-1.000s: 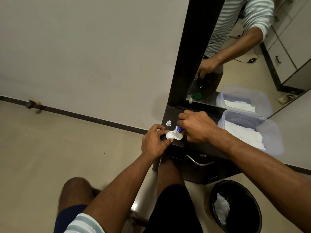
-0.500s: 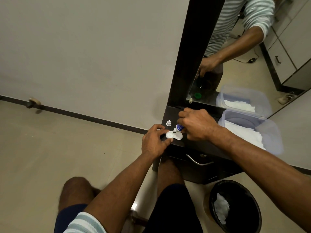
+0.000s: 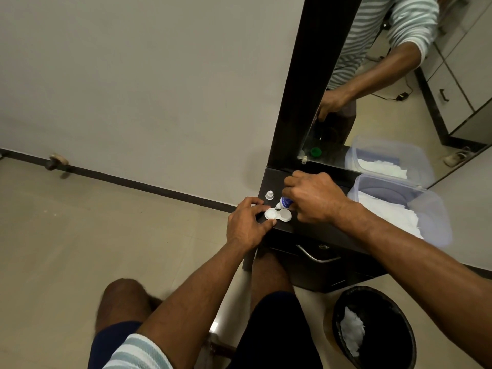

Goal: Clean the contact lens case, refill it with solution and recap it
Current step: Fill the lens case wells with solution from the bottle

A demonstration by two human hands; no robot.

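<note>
**Nozzle over the case, so it's all about lining up left-to-right**

We've got our right hand (image 3: 314,199) wrapped tight around the solution bottle (image 3: 286,202), tipped so the blue-and-white nozzle end points down and to the left, out of the fist. Most of the bottle is buried in the hand, so we can't tell how hard it's being squeezed.

Right under that tip sits the contact lens case (image 3: 277,214), white, both wells uncapped, lying flat near the front left corner of the dark dresser top (image 3: 319,227). Its long axis runs left to right, pretty much in line with the way the bottle leans. The nozzle hangs just above the join between the two wells, maybe a hair toward the right one; hard to call.

Our left hand (image 3: 246,225) pins the case at its left end, thumb and fingers touching the rim, not closed around it.

So we'd guess we're in the refill step, and the next bit is just a small slide of the tip along that axis.

A small white cap (image 3: 269,194) stands just behind the case, untouched.
</note>
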